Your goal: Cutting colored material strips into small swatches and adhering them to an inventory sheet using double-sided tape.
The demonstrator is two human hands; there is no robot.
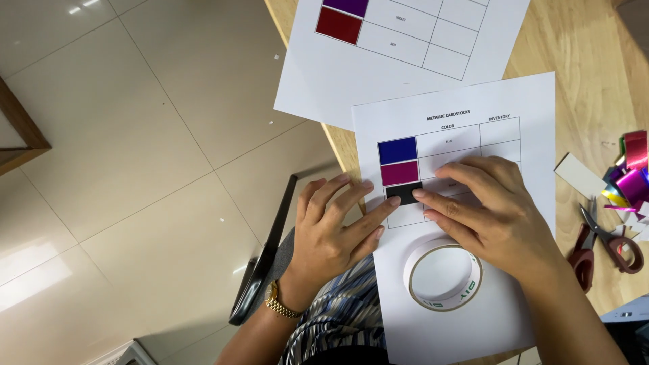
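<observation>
Pale wooden table (595,61); white printed chart sheet (527,101); clear tape roll (443,275) on it. Left hand (331,230) and right hand (483,203), fingers flat, pressing small black card rectangle (403,193) below blue and magenta swatches.

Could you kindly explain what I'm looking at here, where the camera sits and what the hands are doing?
There is no machine: the single picture comes from a camera worn on a person's head, looking down at their own bare hands over a wooden table. The left hand, with a gold watch on its wrist, and the right hand press a small black swatch onto a printed chart sheet, below a blue swatch and a magenta swatch. A tape roll lies on the sheet. To the right lie red-handled scissors and shiny coloured card scraps. A second sheet lies above.
</observation>
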